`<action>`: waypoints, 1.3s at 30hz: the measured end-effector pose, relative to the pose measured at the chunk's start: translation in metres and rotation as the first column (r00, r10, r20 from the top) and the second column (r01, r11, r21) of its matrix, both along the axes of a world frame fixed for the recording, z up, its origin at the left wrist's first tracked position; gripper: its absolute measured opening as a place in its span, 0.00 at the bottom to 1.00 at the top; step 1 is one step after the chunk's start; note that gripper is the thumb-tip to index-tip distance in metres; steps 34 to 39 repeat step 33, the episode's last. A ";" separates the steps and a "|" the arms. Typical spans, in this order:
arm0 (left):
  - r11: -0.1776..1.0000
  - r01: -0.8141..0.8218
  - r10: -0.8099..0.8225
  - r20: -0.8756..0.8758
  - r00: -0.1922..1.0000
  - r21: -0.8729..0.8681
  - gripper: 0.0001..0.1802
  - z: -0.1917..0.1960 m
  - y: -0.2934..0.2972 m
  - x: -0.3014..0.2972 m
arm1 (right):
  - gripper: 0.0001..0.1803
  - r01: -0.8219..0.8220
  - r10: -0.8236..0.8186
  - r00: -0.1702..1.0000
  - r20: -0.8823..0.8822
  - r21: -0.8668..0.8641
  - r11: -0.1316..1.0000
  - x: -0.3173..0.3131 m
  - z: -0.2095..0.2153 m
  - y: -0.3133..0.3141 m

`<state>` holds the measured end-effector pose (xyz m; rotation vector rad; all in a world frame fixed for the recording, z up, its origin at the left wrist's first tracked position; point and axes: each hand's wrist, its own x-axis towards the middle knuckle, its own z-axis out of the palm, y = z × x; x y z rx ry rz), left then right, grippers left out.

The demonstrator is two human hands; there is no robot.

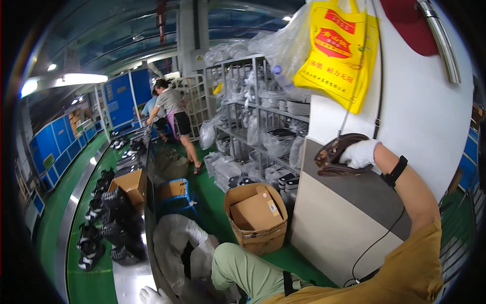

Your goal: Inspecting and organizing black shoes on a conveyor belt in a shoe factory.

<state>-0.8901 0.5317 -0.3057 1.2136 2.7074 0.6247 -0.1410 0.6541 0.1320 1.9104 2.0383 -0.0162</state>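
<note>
My right hand [359,153], in a white glove, reaches to the brown handbag [334,158] on the dark grey top of a cabinet by the wall. Its fingers are hidden at the bag's opening, so their grip does not show. A dark strap rises from the bag along the wall. Low in the picture, my left hand [153,295], also in a white glove, lies at the metal edge of the conveyor line [132,278]. Its visible fingers are stretched out, with nothing seen in them; the rest is cut off by the frame.
Black shoes [117,223] line the conveyor beside a small carton [130,185]. A cardboard box [255,215] and a pale sack [177,235] stand near my knees. Shelves [258,111] hold plastic-wrapped goods. A yellow bag [336,55] hangs above. Two people work farther along the line.
</note>
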 end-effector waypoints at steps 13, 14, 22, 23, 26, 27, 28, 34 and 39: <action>0.927 -0.056 0.195 -0.351 0.916 0.370 0.25 0.065 -0.011 0.057 | 0.15 -0.398 0.359 0.916 0.176 0.493 0.774 0.068 -0.043 -0.016; 0.925 -0.086 0.210 -0.310 0.927 0.371 0.20 0.078 -0.009 0.064 | 0.16 -0.404 0.381 0.912 0.154 0.508 0.761 0.073 -0.042 -0.022; 0.246 0.731 -0.718 -0.387 0.578 0.636 0.29 0.207 0.077 0.264 | 0.16 -0.188 0.335 0.916 -0.222 0.502 0.844 0.055 -0.022 -0.081; 0.085 0.709 -0.779 -0.398 0.486 0.700 0.35 0.223 0.082 0.298 | 0.15 -0.178 0.311 0.930 -0.196 0.502 0.847 0.043 -0.018 -0.090; -0.190 0.766 -0.899 -0.423 0.116 0.614 0.59 0.272 0.099 0.383 | 0.13 -0.146 0.251 0.956 -0.150 0.499 0.854 0.010 -0.005 -0.115; -0.264 0.774 -0.852 -0.515 0.092 0.575 0.65 0.286 0.100 0.407 | 0.13 -0.140 0.242 0.959 -0.144 0.503 0.853 0.001 -0.002 -0.121; -0.338 0.723 -0.845 -0.532 0.048 0.603 0.68 0.295 0.099 0.427 | 0.12 -0.131 0.239 0.959 -0.152 0.509 0.851 -0.006 0.000 -0.125; -0.215 0.738 -0.973 -0.078 -0.216 0.639 0.69 0.317 0.107 0.501 | 0.12 -0.087 0.284 0.920 -0.272 0.562 0.823 -0.013 -0.009 -0.130; -0.215 0.738 -0.973 -0.078 -0.216 0.639 0.69 0.317 0.107 0.501 | 0.12 -0.087 0.284 0.920 -0.272 0.562 0.823 -0.013 -0.009 -0.130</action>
